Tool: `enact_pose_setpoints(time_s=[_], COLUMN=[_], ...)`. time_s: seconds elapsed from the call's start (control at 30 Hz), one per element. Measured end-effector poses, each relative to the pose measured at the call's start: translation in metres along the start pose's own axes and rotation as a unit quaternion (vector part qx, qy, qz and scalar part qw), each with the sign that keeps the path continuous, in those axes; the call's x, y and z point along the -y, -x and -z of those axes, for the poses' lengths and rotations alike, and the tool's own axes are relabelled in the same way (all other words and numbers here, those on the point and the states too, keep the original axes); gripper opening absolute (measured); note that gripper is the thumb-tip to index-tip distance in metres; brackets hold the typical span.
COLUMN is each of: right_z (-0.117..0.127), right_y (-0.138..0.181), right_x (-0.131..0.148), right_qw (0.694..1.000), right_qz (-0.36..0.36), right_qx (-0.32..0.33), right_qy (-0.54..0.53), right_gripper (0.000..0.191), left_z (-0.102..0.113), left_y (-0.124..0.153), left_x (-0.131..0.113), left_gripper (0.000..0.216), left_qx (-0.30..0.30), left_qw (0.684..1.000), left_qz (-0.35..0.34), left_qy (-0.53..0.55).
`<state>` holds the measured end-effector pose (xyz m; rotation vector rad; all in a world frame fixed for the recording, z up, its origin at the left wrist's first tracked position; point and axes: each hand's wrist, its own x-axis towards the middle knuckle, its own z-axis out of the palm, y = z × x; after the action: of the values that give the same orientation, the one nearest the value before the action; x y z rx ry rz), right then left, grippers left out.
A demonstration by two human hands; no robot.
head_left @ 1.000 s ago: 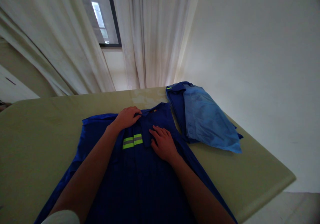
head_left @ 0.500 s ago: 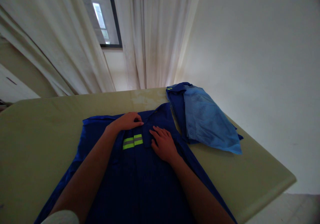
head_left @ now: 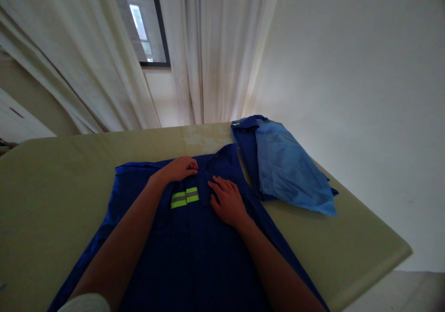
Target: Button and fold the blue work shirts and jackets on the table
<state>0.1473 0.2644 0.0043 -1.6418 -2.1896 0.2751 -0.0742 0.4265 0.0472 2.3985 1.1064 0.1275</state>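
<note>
One dark blue garment [head_left: 222, 261] lay spread on the surface [head_left: 52, 200]; on it, one left hand [head_left: 182, 168] curled near the collar, its grip too dim to tell, then two reflective strips [head_left: 178, 200], one right hand [head_left: 227, 201] flat, grip wide; farther right, one blue bundle [head_left: 290, 163].

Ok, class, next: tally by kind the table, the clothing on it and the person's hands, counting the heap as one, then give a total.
Hands: 2 (left hand, right hand)
Spread dark blue garment: 1
Blue clothing heap: 1 (how many pieces it holds, I cannot tell)
Table: 1
Total: 5
</note>
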Motion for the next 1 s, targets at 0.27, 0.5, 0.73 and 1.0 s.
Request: enact_pose_setpoints(time_s=[0.27,0.5,0.73,1.0], right_z=[0.001,0.000,0.000,0.021], right_y=[0.000,-0.001,-0.001,-0.057], right_x=[0.001,-0.001,-0.006,-0.023], right_qw=[1.000,1.000,0.999,0.993], right_qz=[-0.003,-0.007,-0.040,-0.101], right_qx=[0.002,0.006,-0.002,-0.054], right_qy=[0.003,0.005,-0.021,0.015], right_gripper=[0.050,0.050,0.048,0.050], left_z=[-0.017,-0.054,-0.059,-0.063], left_y=[-0.003,-0.011,-0.012,-0.016], left_x=[-0.003,0.003,0.004,0.005], left_gripper=[0.077,0.064,0.060,0.059], left_qx=[-0.070,-0.104,-0.132,-0.151], left_qw=[0.992,0.984,0.981,0.982], left_qz=[-0.028,-0.032,-0.041,-0.045], left_qy=[-0.103,-0.138,-0.136,-0.106])
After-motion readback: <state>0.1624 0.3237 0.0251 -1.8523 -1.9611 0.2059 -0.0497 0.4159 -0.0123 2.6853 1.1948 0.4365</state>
